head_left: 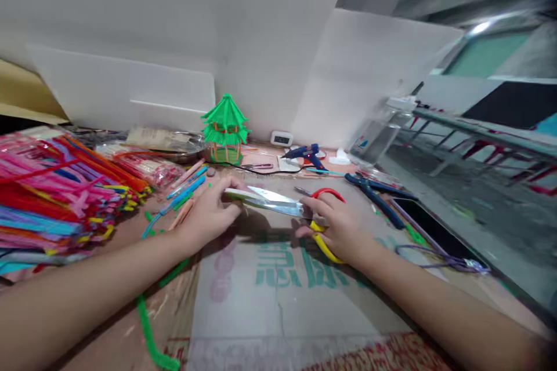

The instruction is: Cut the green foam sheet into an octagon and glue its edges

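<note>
My right hand (337, 226) is closed round the handles of a pair of scissors (278, 204), whose yellow loop shows below the fingers. The metal blades point left, slightly apart, towards my left hand (213, 206). Between thumb and fingertips, my left hand pinches a thin pale-green strip (239, 193) that reaches to the blades; its kind is blurred. Just behind my right hand is a red curved handle (328, 192); which tool it belongs to I cannot tell. Under both hands lies a printed cardboard sheet (243, 313). A green pipe cleaner (150, 333) lies below my left forearm.
Bundled colourful pipe cleaners (56, 197) fill the left side. At the back stand a small green pagoda model (226, 130), a white digital clock (281, 138) and a blue glue gun (304, 153). Blue-handled pliers (378, 200), a phone (435, 232) and a clear jug (380, 127) are right.
</note>
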`<state>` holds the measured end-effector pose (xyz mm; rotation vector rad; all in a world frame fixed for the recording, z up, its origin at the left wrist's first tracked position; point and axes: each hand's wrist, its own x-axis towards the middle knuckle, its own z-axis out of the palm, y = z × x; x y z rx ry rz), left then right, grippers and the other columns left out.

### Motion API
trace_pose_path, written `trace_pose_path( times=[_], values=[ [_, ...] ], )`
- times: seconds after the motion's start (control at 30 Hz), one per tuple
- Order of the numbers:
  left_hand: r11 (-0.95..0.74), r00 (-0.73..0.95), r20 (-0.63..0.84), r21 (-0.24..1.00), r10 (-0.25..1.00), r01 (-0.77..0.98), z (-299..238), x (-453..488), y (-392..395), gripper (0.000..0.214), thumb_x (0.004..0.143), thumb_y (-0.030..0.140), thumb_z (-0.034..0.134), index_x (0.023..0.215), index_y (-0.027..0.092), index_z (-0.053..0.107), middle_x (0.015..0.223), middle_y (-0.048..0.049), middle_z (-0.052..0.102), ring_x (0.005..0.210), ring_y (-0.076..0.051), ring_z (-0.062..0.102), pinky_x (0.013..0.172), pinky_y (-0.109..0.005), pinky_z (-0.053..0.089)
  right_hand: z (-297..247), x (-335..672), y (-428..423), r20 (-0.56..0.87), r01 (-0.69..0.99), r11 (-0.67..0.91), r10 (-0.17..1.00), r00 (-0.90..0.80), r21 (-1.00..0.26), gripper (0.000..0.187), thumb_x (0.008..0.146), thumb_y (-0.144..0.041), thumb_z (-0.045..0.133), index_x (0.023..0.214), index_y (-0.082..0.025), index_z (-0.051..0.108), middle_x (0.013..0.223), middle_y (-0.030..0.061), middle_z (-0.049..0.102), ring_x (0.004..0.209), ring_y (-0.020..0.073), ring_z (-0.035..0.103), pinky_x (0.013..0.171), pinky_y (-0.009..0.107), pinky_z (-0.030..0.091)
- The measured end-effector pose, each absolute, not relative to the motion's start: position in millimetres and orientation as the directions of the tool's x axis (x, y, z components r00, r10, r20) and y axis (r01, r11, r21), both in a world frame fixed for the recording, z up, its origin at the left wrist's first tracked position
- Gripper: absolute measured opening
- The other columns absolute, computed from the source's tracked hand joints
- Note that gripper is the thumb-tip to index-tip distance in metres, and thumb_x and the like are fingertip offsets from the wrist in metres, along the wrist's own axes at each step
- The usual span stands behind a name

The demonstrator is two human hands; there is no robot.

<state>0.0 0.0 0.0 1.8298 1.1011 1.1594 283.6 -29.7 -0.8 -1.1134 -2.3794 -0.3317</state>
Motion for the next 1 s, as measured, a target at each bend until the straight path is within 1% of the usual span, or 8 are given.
trace_pose_path(
  times=[0.13, 0.23, 0.4, 0.47, 0.57, 0.67, 0.8, 1.0],
  values=[
    [-0.366, 0.228, 0.304, 0.877, 0.925, 0.312, 0.2, -0.7, -2.6, 0.011, 0.076, 0.017, 0.052, 0.086, 0.020, 0.050, 0.074, 0.0055, 0.050, 0.060, -0.011, 0.047, 0.054, -0.021, 0.041, 0.7, 280.9, -29.2, 0.536, 0.766, 0.643, 0.644, -0.546, 0.009, 0.047, 0.086, -0.059, 0.059, 0.109, -0.018, 0.061, 0.089, 0.0068, 0.062, 0.078, 0.0204, 0.057, 0.067, 0.030, 0.044],
    [-0.371, 0.232, 0.308, 0.873, 0.923, 0.316, -1.8, -1.7, -1.7, 0.011, 0.078, 0.019, 0.054, 0.088, 0.021, 0.051, 0.076, 0.0053, 0.051, 0.060, -0.010, 0.047, 0.053, -0.021, 0.041, 2.1, 280.3, -30.2, 0.530, 0.772, 0.635, 0.656, -0.538, -0.002, 0.046, 0.086, -0.059, 0.061, 0.106, -0.018, 0.062, 0.088, 0.0061, 0.063, 0.077, 0.0196, 0.057, 0.066, 0.030, 0.044],
    [-0.368, 0.221, 0.310, 0.875, 0.925, 0.314, -5.2, -1.7, 0.1, 0.011, 0.078, 0.019, 0.054, 0.088, 0.021, 0.050, 0.079, 0.0054, 0.052, 0.059, -0.009, 0.048, 0.053, -0.021, 0.041, 1.1, 280.5, -31.3, 0.534, 0.774, 0.633, 0.650, -0.541, 0.014, 0.046, 0.086, -0.057, 0.062, 0.109, -0.017, 0.062, 0.089, 0.0066, 0.065, 0.076, 0.0193, 0.058, 0.066, 0.029, 0.043],
    [-0.363, 0.217, 0.305, 0.876, 0.927, 0.318, -4.4, -1.0, -0.5, 0.011, 0.078, 0.019, 0.054, 0.088, 0.021, 0.050, 0.079, 0.0052, 0.053, 0.059, -0.010, 0.048, 0.052, -0.021, 0.041, -0.5, 280.8, -31.2, 0.526, 0.771, 0.636, 0.660, -0.537, -0.011, 0.046, 0.086, -0.057, 0.062, 0.110, -0.018, 0.063, 0.088, 0.0062, 0.065, 0.074, 0.0184, 0.058, 0.065, 0.029, 0.043],
    [-0.356, 0.221, 0.297, 0.878, 0.929, 0.318, -1.0, 0.2, -2.1, 0.010, 0.078, 0.019, 0.053, 0.087, 0.021, 0.051, 0.077, 0.0045, 0.054, 0.061, -0.011, 0.050, 0.052, -0.021, 0.041, -2.4, 281.7, -30.0, 0.515, 0.764, 0.639, 0.687, -0.513, -0.092, 0.047, 0.086, -0.058, 0.062, 0.112, -0.019, 0.062, 0.085, 0.0049, 0.064, 0.070, 0.0170, 0.057, 0.062, 0.028, 0.043],
    [-0.353, 0.218, 0.295, 0.881, 0.930, 0.316, 2.2, 0.5, -2.5, 0.010, 0.077, 0.018, 0.050, 0.086, 0.020, 0.051, 0.073, 0.0044, 0.053, 0.061, -0.011, 0.051, 0.052, -0.021, 0.041, -2.6, 282.8, -27.5, 0.544, 0.770, 0.624, 0.696, -0.469, -0.135, 0.051, 0.084, -0.060, 0.063, 0.113, -0.018, 0.062, 0.085, 0.0052, 0.063, 0.070, 0.0179, 0.057, 0.061, 0.028, 0.042],
    [-0.340, 0.194, 0.288, 0.871, 0.938, 0.353, 3.4, -0.2, -1.3, 0.012, 0.077, 0.018, 0.050, 0.088, 0.019, 0.053, 0.074, 0.0041, 0.051, 0.058, -0.011, 0.049, 0.051, -0.022, 0.041, -1.6, 283.2, -24.7, 0.552, 0.801, 0.587, 0.709, -0.439, -0.117, 0.051, 0.082, -0.060, 0.066, 0.109, -0.017, 0.063, 0.085, 0.0058, 0.062, 0.073, 0.0196, 0.057, 0.062, 0.030, 0.043],
    [-0.349, 0.195, 0.297, 0.873, 0.935, 0.341, 3.8, 0.3, -2.2, 0.014, 0.076, 0.017, 0.049, 0.089, 0.019, 0.053, 0.075, 0.0041, 0.050, 0.057, -0.010, 0.049, 0.049, -0.022, 0.041, -1.9, 282.5, -25.4, 0.542, 0.799, 0.597, 0.697, -0.469, -0.077, 0.054, 0.083, -0.060, 0.064, 0.114, -0.017, 0.061, 0.091, 0.0066, 0.063, 0.078, 0.0204, 0.058, 0.067, 0.031, 0.045]
  ],
)
